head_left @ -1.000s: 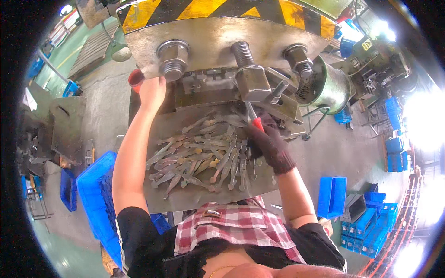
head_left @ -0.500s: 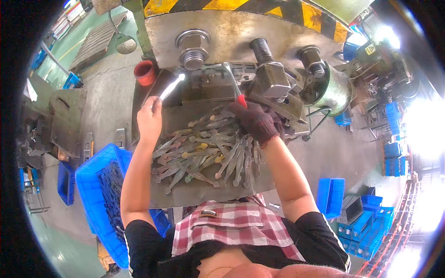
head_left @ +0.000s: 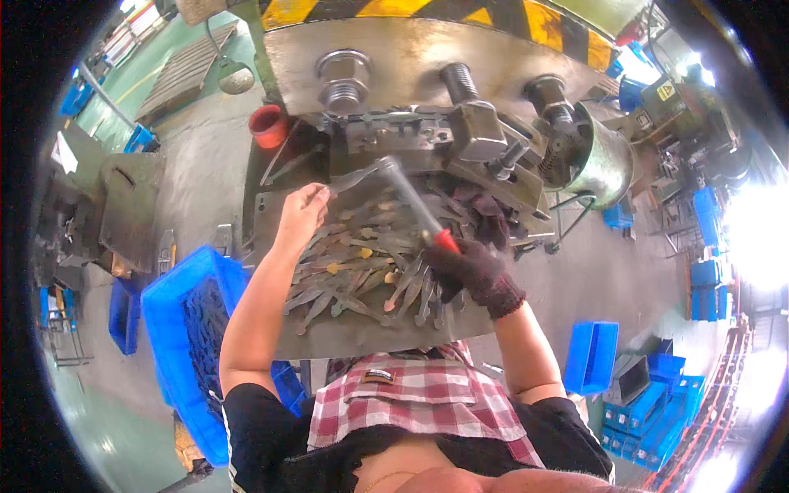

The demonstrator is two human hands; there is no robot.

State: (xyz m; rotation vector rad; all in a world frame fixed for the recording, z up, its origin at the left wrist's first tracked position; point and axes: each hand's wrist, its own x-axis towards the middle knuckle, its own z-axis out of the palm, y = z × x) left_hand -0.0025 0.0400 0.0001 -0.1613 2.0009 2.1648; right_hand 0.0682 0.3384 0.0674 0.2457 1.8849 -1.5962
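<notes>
My bare left hand [head_left: 302, 218] is closed on one end of a flat, slim metal piece [head_left: 353, 178], above the left side of a pile. In my right hand [head_left: 470, 271], in a dark knitted glove, is a red-handled metal tool [head_left: 419, 203]; its shaft is smeared by motion. The tool's tip meets or overlaps the far end of the metal piece; I cannot tell whether it grips it. Below both hands, a pile of similar flat metal pieces [head_left: 349, 271] covers the worktable [head_left: 370, 343]. Just beyond stands the press die [head_left: 399, 135].
Large bolts [head_left: 477, 127] jut from the machine front under a yellow-black striped bar [head_left: 427, 10]. A red cup [head_left: 267, 127] stands left of the die. At my left is a blue crate [head_left: 156, 312] of dark parts. A green cylindrical housing [head_left: 604, 160] sits to the right.
My left hand has come down and right, away from the die's left side. My right hand has drawn back toward me, bringing the tool's tip from the die to the metal piece's end.
</notes>
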